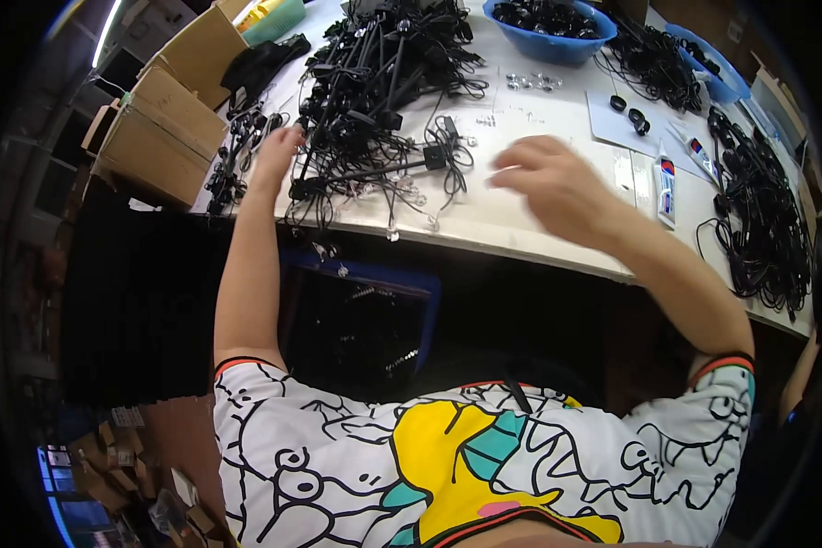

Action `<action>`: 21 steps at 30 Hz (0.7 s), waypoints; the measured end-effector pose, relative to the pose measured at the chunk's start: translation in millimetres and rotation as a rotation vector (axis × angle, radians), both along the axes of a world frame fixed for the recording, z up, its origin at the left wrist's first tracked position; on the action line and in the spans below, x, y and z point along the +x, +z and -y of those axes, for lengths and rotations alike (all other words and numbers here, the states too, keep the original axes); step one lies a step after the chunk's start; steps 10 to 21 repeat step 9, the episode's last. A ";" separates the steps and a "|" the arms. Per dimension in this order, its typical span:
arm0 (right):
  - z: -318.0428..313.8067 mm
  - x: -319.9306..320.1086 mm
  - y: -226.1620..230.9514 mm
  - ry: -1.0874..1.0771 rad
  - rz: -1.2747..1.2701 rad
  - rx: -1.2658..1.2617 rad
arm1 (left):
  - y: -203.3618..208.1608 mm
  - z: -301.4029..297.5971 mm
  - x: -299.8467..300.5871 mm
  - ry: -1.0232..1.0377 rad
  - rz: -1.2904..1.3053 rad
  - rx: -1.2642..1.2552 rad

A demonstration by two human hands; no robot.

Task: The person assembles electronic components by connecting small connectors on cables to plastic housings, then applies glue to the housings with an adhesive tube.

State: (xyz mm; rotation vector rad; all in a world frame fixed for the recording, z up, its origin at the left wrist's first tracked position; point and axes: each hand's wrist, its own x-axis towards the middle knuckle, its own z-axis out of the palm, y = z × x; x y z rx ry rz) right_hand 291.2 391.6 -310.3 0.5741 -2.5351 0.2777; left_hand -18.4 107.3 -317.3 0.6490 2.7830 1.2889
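Observation:
My left hand [281,153] is at the left edge of a large heap of black cables with rod-like parts [365,82]. Its fingers look closed against dark parts there; what they hold cannot be made out. My right hand [543,178] hovers over the white table, apart from the heap, slightly blurred, its fingers apart and holding nothing visible. Between the hands, a black rod with a square block [437,157] at its end sticks out of the heap. Small clear pieces [393,233] on thin leads hang at the table's front edge.
A blue basin [557,46] of black parts stands at the back. Clear beads [532,82] lie before it. To the right are black rings [637,117], two glue tubes [666,192] and bundled black cables [763,215]. A cardboard box [155,137] stands left; a blue-rimmed crate [434,301] is below.

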 end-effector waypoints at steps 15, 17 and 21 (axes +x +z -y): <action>-5.9 -86.6 -56.6 0.135 0.008 -0.294 | 10.6 -8.4 3.9 -0.064 0.056 0.025; -5.9 -86.6 -56.6 0.135 0.008 -0.294 | 10.6 -8.4 3.9 -0.064 0.056 0.025; -5.9 -86.6 -56.6 0.135 0.008 -0.294 | 10.6 -8.4 3.9 -0.064 0.056 0.025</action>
